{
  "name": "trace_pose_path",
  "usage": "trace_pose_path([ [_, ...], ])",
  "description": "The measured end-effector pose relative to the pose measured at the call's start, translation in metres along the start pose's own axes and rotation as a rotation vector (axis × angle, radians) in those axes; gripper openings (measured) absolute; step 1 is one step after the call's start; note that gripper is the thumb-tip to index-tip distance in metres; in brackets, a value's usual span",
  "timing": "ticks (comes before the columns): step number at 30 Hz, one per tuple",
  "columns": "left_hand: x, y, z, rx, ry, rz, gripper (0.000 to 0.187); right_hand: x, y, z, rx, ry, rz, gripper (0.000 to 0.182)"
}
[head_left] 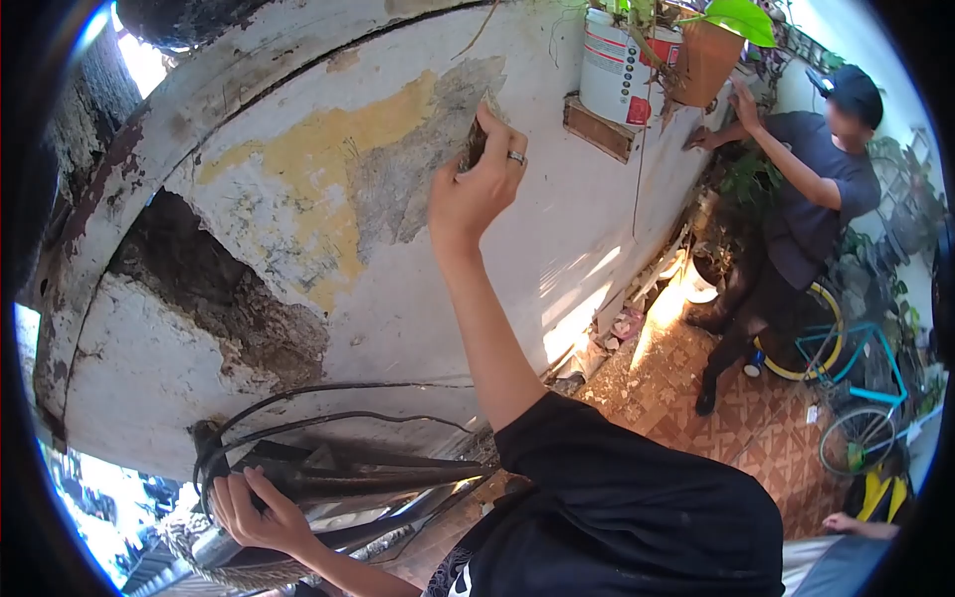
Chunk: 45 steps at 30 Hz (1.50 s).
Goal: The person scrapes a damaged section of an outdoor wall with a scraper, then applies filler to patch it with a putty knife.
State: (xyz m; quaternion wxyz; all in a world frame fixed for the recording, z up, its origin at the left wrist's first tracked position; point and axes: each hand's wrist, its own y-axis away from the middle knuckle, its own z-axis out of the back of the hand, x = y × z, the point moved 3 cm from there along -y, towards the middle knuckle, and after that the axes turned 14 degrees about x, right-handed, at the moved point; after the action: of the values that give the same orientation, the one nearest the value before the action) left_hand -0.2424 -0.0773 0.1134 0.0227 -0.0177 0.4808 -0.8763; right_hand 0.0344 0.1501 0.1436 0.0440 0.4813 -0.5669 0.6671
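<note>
My right hand (479, 169), with a ring on one finger, is raised against the painted wall (398, 328). Its fingers close around a small dark tool (475, 146) that looks like a scraper, mostly hidden by the hand. Beside it the white paint gives way to bare grey plaster (398, 179) and a yellow patch (328, 204). Lower down, my left hand (261, 512) is curled next to black cables (328, 388) and dark metal bars (368, 473). Something dark shows between its fingers, too hidden to name.
A broken hollow (219, 289) exposes rough masonry. A white bucket (612, 75) and a clay pot (706, 65) rest on the wall's top edge. At the right, another person (796, 189) touches the wall. A bicycle (856, 358) stands on the tiled floor (686, 418); rubble lies along the wall's base.
</note>
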Motion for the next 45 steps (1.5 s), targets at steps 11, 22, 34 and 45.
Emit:
trace_pose_path([
  [11,-0.005,-0.003,0.004,0.034,0.005,0.044,0.028,-0.009,-0.016,0.004,0.037,-0.018,-0.075,0.049],
  [22,-0.008,-0.007,0.009,0.09,0.048,0.045,0.029,-0.002,-0.015,0.002,-0.045,0.087,-0.006,0.029],
  [34,-0.008,-0.005,0.008,0.083,0.027,0.085,0.027,0.001,-0.011,0.007,0.061,0.003,-0.02,0.037],
  [45,-0.007,-0.005,0.007,0.07,0.026,0.089,0.022,0.006,-0.012,0.011,0.04,-0.019,0.018,0.031],
])
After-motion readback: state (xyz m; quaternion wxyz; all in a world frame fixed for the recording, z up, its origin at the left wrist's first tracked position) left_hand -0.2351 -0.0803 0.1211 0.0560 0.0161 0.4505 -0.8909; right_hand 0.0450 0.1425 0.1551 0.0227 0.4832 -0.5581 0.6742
